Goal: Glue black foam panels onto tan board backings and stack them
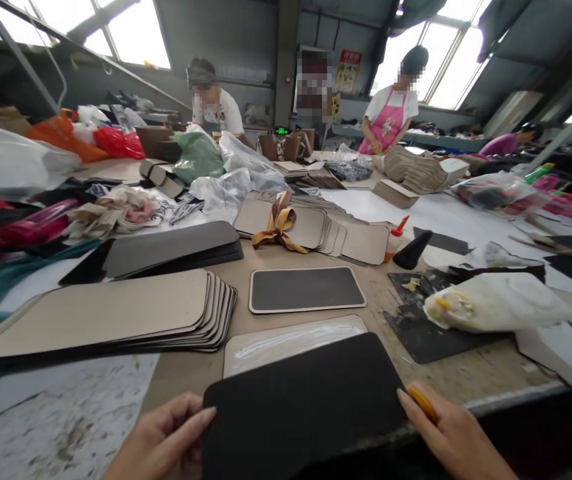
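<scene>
A black rounded-corner panel (306,400) is held low in front of me, tilted. My left hand (163,437) pinches its left edge between thumb and fingers. At its right edge, my right hand (449,420) grips it too, with a small yellow object (422,403) tucked in the fingers; its kind is unclear. Partly covered behind the black panel lies a beige board (266,347) with shiny whitish streaks. Beyond that sits a dark grey panel with a beige border (309,290), flat on the table.
To the left are stacked beige boards (101,310) and dark grey panels (176,250). A ribbon-tied board bundle (311,227) lies farther back. On the right, a white container with crusted mouth (501,300) rests over a black sheet (431,340). Two people (391,113) work across the table.
</scene>
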### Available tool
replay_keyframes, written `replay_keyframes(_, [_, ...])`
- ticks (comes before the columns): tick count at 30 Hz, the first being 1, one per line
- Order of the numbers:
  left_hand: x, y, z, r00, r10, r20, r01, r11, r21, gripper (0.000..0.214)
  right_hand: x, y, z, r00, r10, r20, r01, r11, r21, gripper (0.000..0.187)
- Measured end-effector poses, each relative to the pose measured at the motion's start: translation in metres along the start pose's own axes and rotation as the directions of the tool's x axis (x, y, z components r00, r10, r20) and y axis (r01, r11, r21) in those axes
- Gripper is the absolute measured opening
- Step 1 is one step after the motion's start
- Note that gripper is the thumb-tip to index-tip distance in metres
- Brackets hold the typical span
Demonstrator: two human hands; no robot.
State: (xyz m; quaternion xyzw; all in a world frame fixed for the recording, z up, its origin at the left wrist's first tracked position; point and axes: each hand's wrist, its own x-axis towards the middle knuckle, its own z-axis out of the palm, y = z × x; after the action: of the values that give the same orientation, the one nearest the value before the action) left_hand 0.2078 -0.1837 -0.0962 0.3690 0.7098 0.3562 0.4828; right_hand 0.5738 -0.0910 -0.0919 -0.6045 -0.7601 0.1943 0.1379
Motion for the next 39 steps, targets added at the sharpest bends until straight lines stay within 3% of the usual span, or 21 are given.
replay_keyframes(4, [0.031, 0.032, 0.018, 0.999, -0.025, -0.027, 0.027, 0.995, 0.093, 0.047, 0.029, 0.005, 0.001, 0.998, 0.017, -0.062, -0.028, 0.982, -0.184, 0.025])
replay_keyframes(8, [0.049, 0.042, 0.025, 0.998, -0.025, -0.055, 0.036, 0.976, 0.216, 0.041, 0.05, 0.01, 0.004, 0.999, 0.033, -0.003, -0.033, 0.97, -0.242, 0.023])
replay_keyframes(15, [0.056, 0.04, 0.025, 0.998, -0.008, -0.059, 0.029, 0.931, 0.364, 0.036, 0.058, 0.012, 0.008, 0.982, 0.071, 0.177, -0.027, 0.971, -0.236, 0.027])
replay_keyframes(23, [0.065, 0.029, 0.02, 0.995, -0.098, -0.029, 0.102, 0.936, 0.337, 0.036, 0.063, 0.018, 0.01, 0.95, 0.077, 0.301, -0.012, 0.978, -0.21, 0.031])
replay_keyframes(33, [0.069, 0.027, 0.021, 0.99, -0.136, -0.05, 0.144, 0.949, 0.279, 0.035, 0.066, 0.013, 0.008, 0.93, 0.166, 0.327, -0.043, 0.935, -0.353, 0.029])
replay_keyframes(39, [0.068, 0.025, 0.018, 0.996, -0.069, -0.05, 0.08, 0.959, 0.273, 0.023, 0.068, 0.044, 0.017, 0.919, 0.179, 0.351, -0.046, 0.933, -0.357, 0.035])
